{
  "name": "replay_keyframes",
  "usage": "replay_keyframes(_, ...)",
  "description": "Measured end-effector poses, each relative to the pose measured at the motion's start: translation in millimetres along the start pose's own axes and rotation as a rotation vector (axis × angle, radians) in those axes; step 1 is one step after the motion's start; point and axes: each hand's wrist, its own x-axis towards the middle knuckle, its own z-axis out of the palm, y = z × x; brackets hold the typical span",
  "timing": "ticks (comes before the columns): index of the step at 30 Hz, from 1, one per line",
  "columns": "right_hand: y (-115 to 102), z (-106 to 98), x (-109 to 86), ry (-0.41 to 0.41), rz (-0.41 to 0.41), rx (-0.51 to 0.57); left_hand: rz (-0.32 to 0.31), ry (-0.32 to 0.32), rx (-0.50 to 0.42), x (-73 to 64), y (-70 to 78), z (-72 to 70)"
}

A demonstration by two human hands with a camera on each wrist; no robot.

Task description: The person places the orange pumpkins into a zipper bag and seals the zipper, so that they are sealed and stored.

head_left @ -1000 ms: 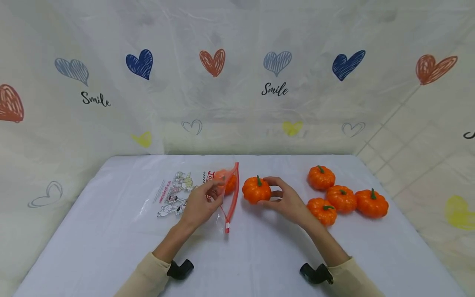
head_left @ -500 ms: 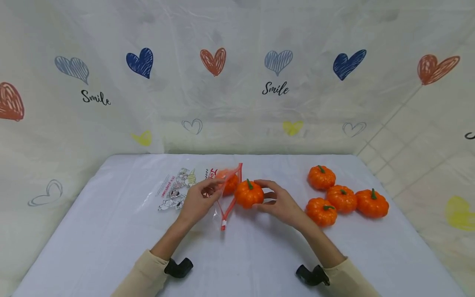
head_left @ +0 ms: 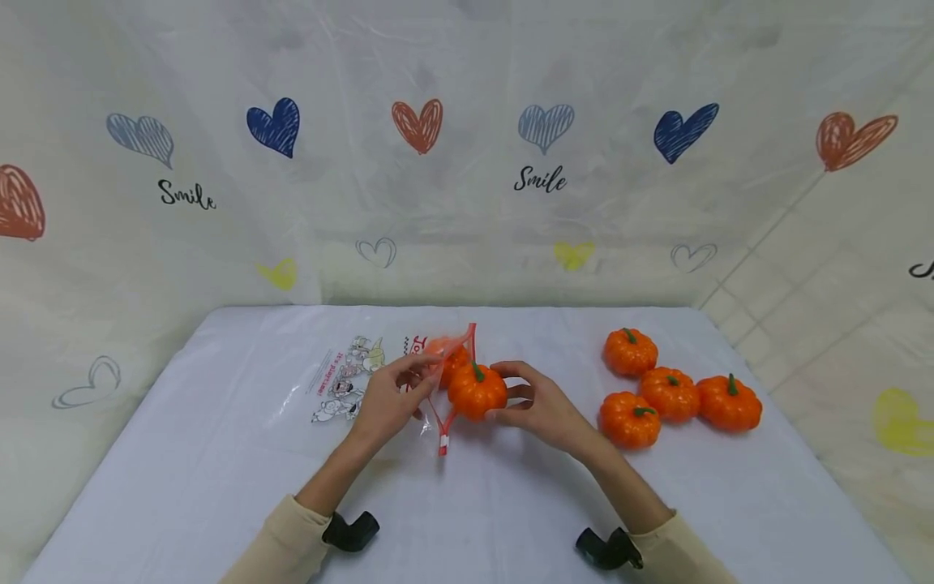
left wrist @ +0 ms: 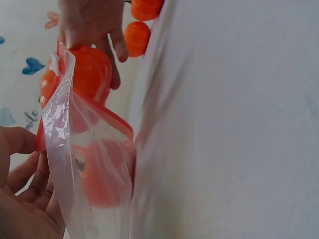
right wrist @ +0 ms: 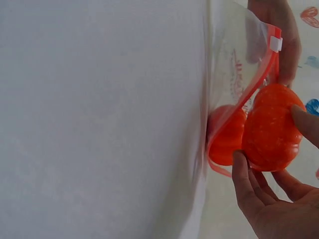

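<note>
My right hand [head_left: 538,407] grips a small orange pumpkin [head_left: 477,392] with a green stem, at the mouth of a clear zip bag [left wrist: 62,149]. My left hand [head_left: 394,399] pinches the bag's upper edge and holds the red-rimmed mouth apart. Inside the bag lies another orange pumpkin [right wrist: 227,134], just behind the mouth. In the right wrist view, the gripped pumpkin overlaps the red zip strip [right wrist: 259,74], and a white slider [right wrist: 275,44] sits at the strip's end. Cartoon figures and red lettering are printed on the bag's flat part.
Several more orange pumpkins [head_left: 669,395] stand grouped on the right side of the white-covered table [head_left: 511,519]. Behind the table hangs a pale sheet [head_left: 467,203] printed with hearts and the word "Smile". Black wrist devices [head_left: 352,532] show at both sleeves.
My right hand has carried its pumpkin leftward and slightly nearer, from beside the bag to its mouth. My left hand keeps its pinch on the bag's edge, nearly still.
</note>
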Motion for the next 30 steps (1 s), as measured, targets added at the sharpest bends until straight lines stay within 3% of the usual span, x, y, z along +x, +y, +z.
replay_keyframes(16, -2, 11, -0.2, -0.092, -0.005, 0.0, -0.02, 0.019, -0.034, -5.5, 2.9, -2.7)
replay_keyframes(30, -8, 15, 2.1, -0.026, 0.039, -0.02, -0.001, -0.005, -0.025, -5.0, 7.9, -3.5)
